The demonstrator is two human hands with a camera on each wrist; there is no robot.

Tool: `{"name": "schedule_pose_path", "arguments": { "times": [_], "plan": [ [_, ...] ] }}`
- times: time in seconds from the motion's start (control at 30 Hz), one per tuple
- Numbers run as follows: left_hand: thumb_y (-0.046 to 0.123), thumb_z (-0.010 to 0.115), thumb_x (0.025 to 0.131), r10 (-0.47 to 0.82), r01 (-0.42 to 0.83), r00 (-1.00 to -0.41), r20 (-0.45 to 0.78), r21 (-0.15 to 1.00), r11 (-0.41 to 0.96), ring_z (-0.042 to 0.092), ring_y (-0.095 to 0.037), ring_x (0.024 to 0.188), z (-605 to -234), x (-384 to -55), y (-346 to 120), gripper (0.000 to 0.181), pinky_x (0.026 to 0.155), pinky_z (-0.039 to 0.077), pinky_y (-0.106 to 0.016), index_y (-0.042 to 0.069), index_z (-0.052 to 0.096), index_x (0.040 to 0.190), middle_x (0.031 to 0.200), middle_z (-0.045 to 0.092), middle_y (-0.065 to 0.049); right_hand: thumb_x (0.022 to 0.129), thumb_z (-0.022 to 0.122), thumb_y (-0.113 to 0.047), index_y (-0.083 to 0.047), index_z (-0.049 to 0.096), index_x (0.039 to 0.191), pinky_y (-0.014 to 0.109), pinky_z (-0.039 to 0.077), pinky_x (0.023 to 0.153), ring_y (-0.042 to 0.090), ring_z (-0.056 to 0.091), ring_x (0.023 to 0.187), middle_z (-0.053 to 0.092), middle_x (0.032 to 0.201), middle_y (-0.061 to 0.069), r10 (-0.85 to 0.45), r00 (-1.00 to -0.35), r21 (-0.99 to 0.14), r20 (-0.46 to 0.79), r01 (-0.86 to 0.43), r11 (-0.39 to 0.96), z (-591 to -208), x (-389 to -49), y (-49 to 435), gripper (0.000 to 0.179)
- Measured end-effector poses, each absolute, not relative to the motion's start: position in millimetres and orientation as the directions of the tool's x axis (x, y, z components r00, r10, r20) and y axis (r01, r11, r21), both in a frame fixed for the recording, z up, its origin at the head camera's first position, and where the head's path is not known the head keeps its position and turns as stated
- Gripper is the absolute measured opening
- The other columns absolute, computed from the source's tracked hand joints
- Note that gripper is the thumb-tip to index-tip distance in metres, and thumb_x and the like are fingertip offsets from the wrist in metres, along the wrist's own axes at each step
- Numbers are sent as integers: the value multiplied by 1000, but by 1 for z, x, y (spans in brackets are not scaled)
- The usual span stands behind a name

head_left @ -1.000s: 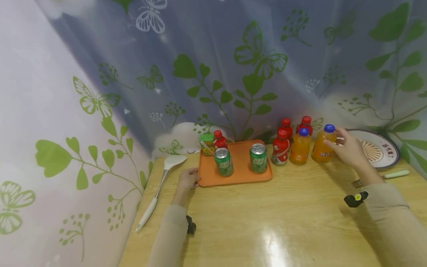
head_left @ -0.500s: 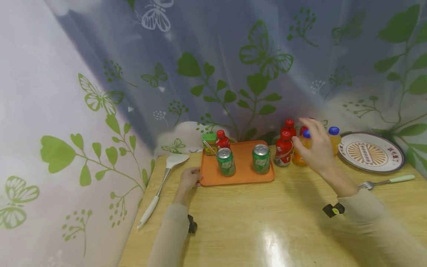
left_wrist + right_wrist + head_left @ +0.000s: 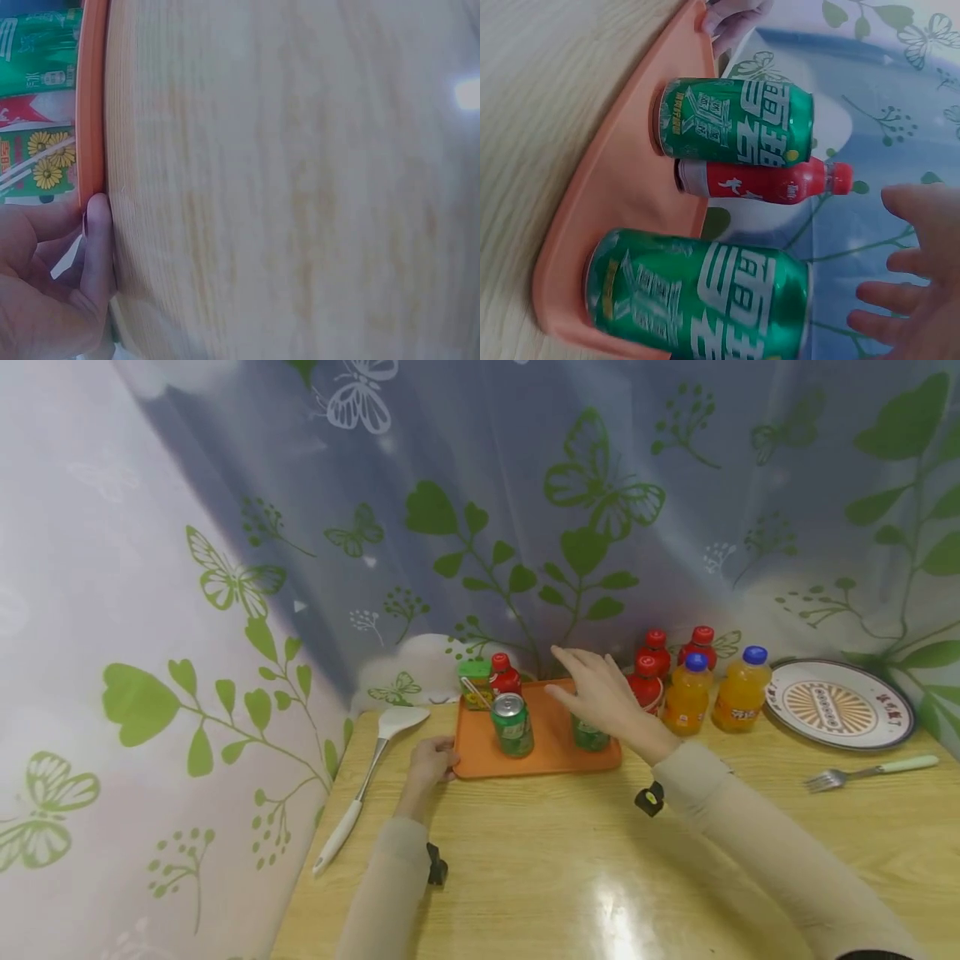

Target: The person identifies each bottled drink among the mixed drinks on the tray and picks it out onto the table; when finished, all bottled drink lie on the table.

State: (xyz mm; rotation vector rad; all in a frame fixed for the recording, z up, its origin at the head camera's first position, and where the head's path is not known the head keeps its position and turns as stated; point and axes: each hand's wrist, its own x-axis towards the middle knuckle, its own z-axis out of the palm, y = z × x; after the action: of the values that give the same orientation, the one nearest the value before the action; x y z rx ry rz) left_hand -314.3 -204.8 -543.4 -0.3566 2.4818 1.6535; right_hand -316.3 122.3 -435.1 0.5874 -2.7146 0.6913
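Observation:
My left hand pinches the left edge of an orange tray; the left wrist view shows thumb and fingers at its rim. On the tray stand two green soda cans, the left can and the right can. Behind the left one are a red-capped bottle and a green drink carton with yellow flowers and a straw. Over the right can, partly hiding it in the head view, is my right hand. Its fingers are spread and hold nothing; the right wrist view shows it apart from the cans.
Right of the tray stand several bottles: red ones at the back, and two orange juice bottles with blue caps. Farther right are a round plate and a fork. A white spatula lies left. Patterned curtain hangs behind.
My right hand has let go of the right orange juice bottle and moved left, past the other bottles, to above the right can. The left hand stays at the tray's edge.

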Motion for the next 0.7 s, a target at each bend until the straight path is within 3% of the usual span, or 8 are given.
{"name": "schedule_pose_path", "arguments": {
  "times": [0.47, 0.7],
  "plan": [
    [-5, 65, 97, -130, -273, -962, -241, 888, 371, 65, -10, 76, -543, -316, -205, 45, 55, 56, -16, -1, 63, 142, 131, 69, -25, 102, 63, -52, -10, 44, 160, 70, 42, 118, 46, 57, 137, 56, 154, 23, -305, -927, -382, 220, -369, 847, -442, -358, 80, 74],
    [-6, 66, 96, -142, -284, -958, -248, 885, 369, 65, -9, 75, -546, -318, -205, 45, 54, 56, -16, -1, 64, 141, 127, 71, -24, 101, 58, -63, -13, 37, 164, 63, 58, 100, 44, 57, 137, 53, 157, 21, -267, -959, -406, 98, -284, 869, -444, -365, 61, 82]
  ]
}}
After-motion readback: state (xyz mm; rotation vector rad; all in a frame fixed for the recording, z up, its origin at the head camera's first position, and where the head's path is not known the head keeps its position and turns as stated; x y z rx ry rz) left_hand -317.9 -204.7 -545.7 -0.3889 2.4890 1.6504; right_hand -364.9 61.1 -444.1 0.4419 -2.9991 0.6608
